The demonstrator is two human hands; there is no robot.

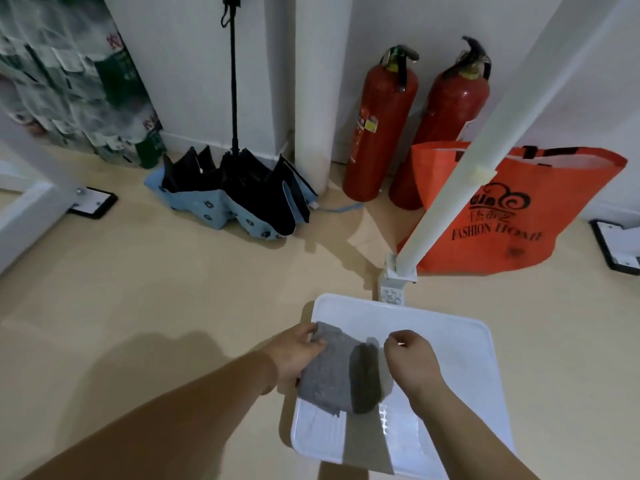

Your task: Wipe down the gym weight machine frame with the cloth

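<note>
- The grey cloth (332,372) sits at lower centre of the frame, bunched and slightly folded, held just over a flat white plate (450,341) of the machine.
- The left hand (298,355) has a closed grip on the cloth's left side, thumb on top and fingers curled underneath.
- The right hand (410,358) is curled at the cloth's right edge and appears to pinch it between thumb and forefinger. This 2-handed hold looks meant to fold or square the cloth into a pad for wiping.
- Beyond the plate, a white frame post (485,147) rises slanting toward the upper right from a bracket (398,268) on the floor (138,289); it is probably a surface to wipe.
- Behind the post stand 2 red fire extinguishers (377,133) and an orange bag (512,216); a half-open umbrella (239,199) rests on the floor at centre left.
</note>
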